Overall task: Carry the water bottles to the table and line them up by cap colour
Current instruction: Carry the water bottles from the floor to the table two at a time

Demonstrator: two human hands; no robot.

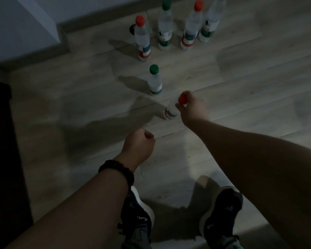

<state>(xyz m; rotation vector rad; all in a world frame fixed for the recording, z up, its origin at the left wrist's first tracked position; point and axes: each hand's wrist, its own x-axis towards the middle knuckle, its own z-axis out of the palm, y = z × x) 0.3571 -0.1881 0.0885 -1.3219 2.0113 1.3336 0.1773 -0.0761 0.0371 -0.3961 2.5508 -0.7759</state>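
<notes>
right hand (192,109) grips red-cap bottle (171,113) by its neck | left hand (138,146) fisted, holding nothing | green-cap bottle (155,81) upright just beyond, on floor (241,78)

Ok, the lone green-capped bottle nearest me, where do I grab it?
By the neck just under its green cap, coming down from above with the left hand: the bottle stands upright and alone, cap uppermost. The right hand holds the red-capped bottle.

Pale plank floor (241,72) meets a grey skirting (97,17) under a white wall (16,24). A dark left shoe (138,218) and right shoe (221,211), white-soled, stand near the bottom edge. A black block (2,159) fills the left edge.
</notes>
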